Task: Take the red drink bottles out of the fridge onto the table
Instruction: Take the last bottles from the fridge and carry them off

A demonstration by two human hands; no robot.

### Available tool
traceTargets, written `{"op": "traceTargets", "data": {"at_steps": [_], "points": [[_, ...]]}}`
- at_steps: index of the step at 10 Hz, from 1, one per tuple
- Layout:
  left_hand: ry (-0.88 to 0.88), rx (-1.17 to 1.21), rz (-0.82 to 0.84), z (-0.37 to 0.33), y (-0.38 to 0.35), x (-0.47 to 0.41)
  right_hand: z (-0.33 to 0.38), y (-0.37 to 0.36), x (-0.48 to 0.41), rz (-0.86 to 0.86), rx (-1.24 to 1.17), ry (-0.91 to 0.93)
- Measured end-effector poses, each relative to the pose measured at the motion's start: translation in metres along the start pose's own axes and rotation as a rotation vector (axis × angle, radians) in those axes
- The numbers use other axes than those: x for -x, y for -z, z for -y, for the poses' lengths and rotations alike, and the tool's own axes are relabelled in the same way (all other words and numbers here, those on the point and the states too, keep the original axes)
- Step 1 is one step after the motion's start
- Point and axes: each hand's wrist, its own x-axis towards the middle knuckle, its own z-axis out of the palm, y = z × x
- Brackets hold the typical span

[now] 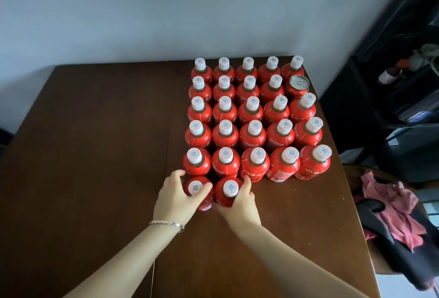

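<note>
Each hand grips one red bottle upright on the table [95, 155]: the left hand [174, 196] wraps the left bottle [199, 193], the right hand [241, 202] the right bottle [226, 192], both just in front of the bottle block [251, 119] filling the table's far right corner.

Two red bottles with white caps stand upright side by side on the table [95, 155], one [198, 193] gripped by the left hand [174, 199], one [228, 192] by the right hand [241, 205]. Just beyond the hands, more bottles [253, 117] stand in rows.
</note>
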Motion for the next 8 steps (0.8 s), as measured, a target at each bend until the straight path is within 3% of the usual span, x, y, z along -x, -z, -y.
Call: {"op": "traceTargets", "data": {"at_steps": [1,2,3,5,6,7,8], "points": [[0.477,0.606,0.303,-0.003,0.004,-0.004,0.003,-0.003,0.001,-0.015,-0.093,0.0],[0.588,0.81,0.37,-0.004,-0.002,-0.005,0.005,-0.003,0.003,-0.008,-0.131,-0.011],[0.55,0.917,0.331,0.0,-0.006,-0.006,0.007,-0.001,0.003,0.019,-0.118,-0.023],[0.472,0.741,0.304,0.007,-0.005,-0.01,0.012,-0.007,0.006,0.054,-0.085,-0.071],[0.471,0.776,0.336,0.01,-0.006,-0.012,0.009,-0.005,0.002,0.087,-0.034,-0.08],[0.487,0.772,0.378,0.009,-0.004,-0.011,0.006,0.004,0.001,0.154,0.137,-0.126],[0.38,0.338,0.151,0.004,-0.006,-0.002,0.007,0.02,0.013,0.125,0.388,-0.102]]}}
